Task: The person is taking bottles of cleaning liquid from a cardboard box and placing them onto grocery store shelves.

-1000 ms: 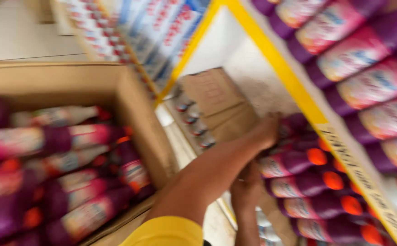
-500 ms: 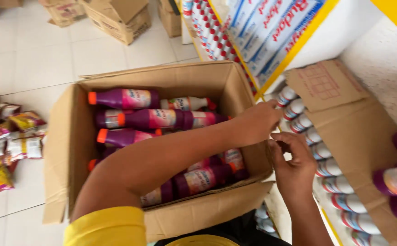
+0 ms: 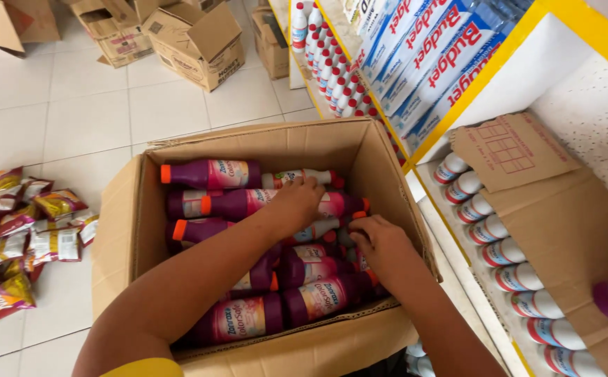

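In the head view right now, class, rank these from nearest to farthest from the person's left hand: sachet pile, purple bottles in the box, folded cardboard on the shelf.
1. Purple bottles, under the left hand.
2. Folded cardboard, right.
3. Sachet pile, far left floor.

White tiled floor carries an open cardboard box w/ purple bottles lying inside. Left of it, foil sachets scattered on tiles. More open cartons stand at far end. At right, yellow-edged shelf holds row of white bottles beside flattened cardboard.
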